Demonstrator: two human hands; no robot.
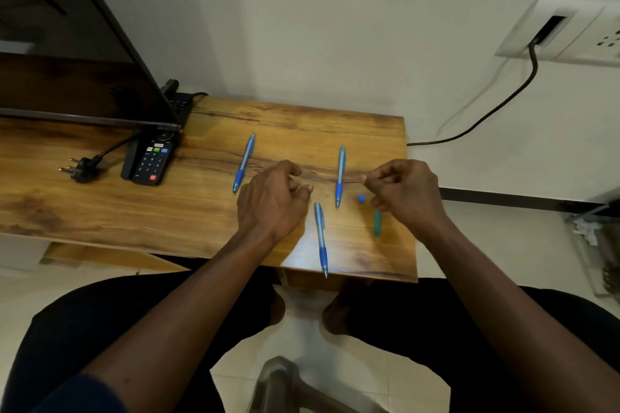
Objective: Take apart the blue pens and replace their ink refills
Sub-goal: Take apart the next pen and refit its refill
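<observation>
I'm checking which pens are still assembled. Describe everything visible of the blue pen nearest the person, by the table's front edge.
The pen looks whole: a translucent light-blue plastic barrel, a darker blue grip section and a pointed silvery tip. It lies flat on the wooden table, lengthwise toward the person, with its tip reaching about the front edge. Its back end lies close beside the left hand, seemingly apart from it. Only the table appears to touch it.

glossy wood-grain table (100,211); translucent blue pens (321,238), probably plastic, with opaque grips.
</observation>
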